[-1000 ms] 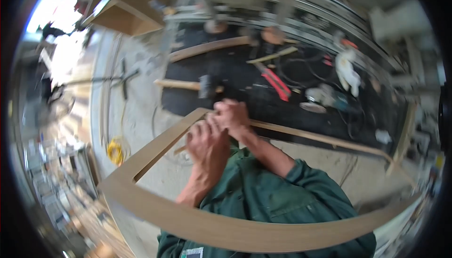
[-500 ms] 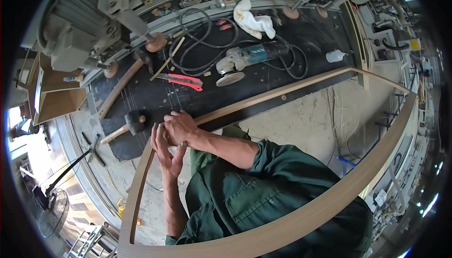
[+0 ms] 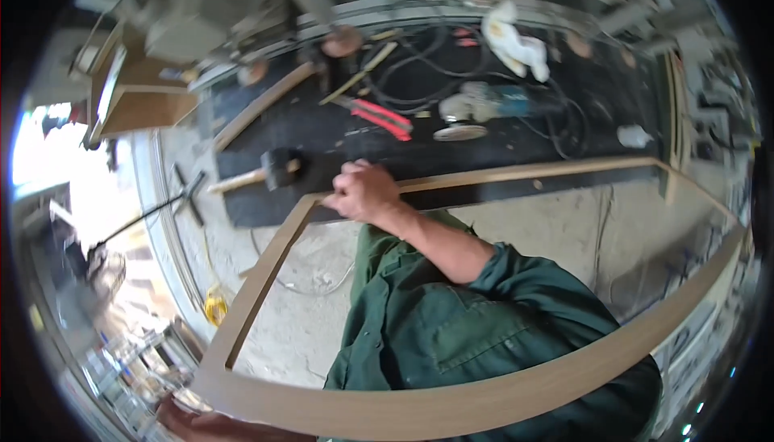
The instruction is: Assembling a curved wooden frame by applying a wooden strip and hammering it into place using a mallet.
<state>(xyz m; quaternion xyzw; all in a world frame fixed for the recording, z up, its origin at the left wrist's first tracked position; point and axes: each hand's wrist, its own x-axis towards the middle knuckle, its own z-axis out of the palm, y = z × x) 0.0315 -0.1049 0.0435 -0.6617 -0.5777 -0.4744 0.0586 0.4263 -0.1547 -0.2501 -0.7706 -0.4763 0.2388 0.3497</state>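
A large rectangular wooden frame surrounds my torso, with its far rail along the near edge of the black-topped bench. My right hand is closed around that rail beside the far left corner, fingers curled over the wood. At the lower left, my left hand is at the frame's near left corner; it is blurred and partly cut off, so its finger grip is unclear. A mallet with a dark head lies on the bench just beyond the far left corner.
The black bench top bears an angle grinder with a looping cord, a red utility knife, a white cloth, a small white bottle and a curved wood strip. A standing fan is at the left.
My left hand has left the spot beside my right hand and moved down to the frame's near left corner. My right hand stays by the far left corner. The view has turned left.
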